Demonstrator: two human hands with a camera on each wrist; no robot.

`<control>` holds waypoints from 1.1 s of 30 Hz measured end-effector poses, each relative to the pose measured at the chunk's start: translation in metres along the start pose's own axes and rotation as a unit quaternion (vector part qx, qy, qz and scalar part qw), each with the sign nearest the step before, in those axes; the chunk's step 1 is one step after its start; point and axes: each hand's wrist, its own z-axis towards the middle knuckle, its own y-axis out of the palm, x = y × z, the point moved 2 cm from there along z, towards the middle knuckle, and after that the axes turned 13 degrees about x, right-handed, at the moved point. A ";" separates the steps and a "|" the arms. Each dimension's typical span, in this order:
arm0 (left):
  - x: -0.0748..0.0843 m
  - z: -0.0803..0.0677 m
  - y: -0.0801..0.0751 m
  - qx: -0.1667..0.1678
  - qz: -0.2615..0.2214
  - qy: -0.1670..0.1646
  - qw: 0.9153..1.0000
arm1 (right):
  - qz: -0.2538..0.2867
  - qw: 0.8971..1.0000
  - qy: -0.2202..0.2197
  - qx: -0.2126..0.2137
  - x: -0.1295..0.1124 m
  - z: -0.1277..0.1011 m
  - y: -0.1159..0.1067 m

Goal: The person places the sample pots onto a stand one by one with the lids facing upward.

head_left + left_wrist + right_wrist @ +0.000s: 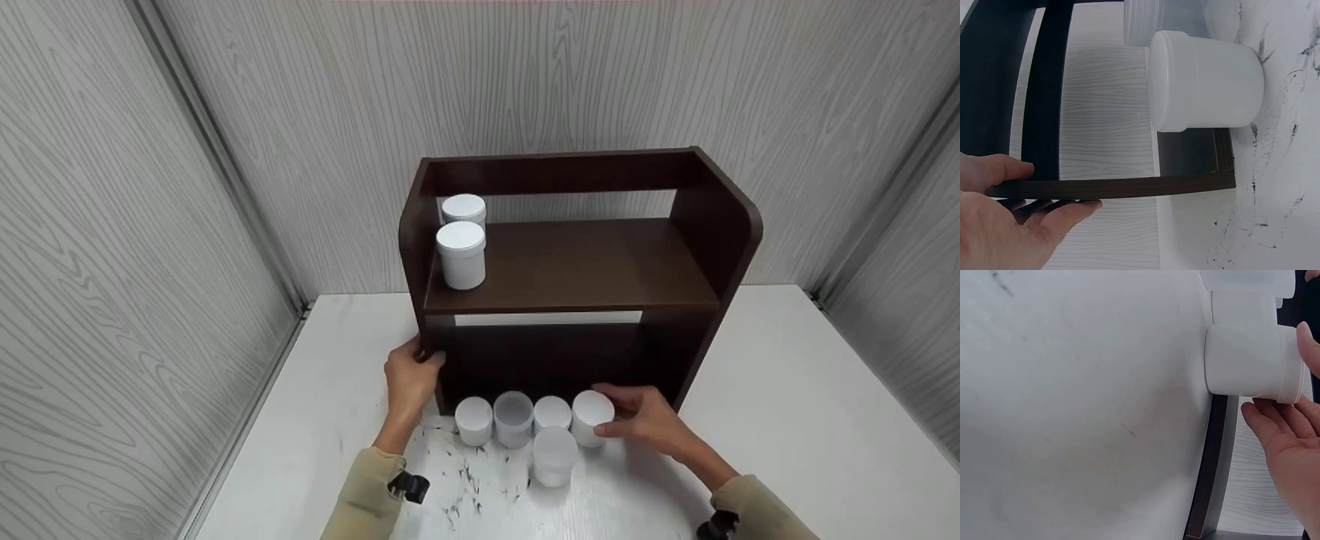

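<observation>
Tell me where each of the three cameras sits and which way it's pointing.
Head: high, looking forward and down at the dark brown wooden shelf unit; both hands and sleeves show.
Left wrist: beside the left hand, which grips the shelf's side panel.
Right wrist: low over the white table, facing the right hand at a white lidded plastic jar.
Wrist views share the shelf.

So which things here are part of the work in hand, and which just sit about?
In hand:
right hand on the rightmost jar
left hand gripping the shelf side panel
four more jars on the table
two jars on the shelf

Lying about:
black scuff marks on the table
</observation>
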 end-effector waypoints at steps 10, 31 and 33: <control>-0.002 -0.001 0.001 0.001 -0.001 -0.001 1.000 | -0.011 1.000 -0.006 -0.010 0.003 -0.001 -0.002; -0.001 0.000 0.000 -0.001 -0.004 -0.007 1.000 | 0.003 1.000 0.002 -0.018 0.003 -0.004 -0.003; -0.001 0.000 0.001 0.000 -0.004 -0.008 1.000 | 0.002 1.000 0.002 -0.020 0.004 -0.004 -0.003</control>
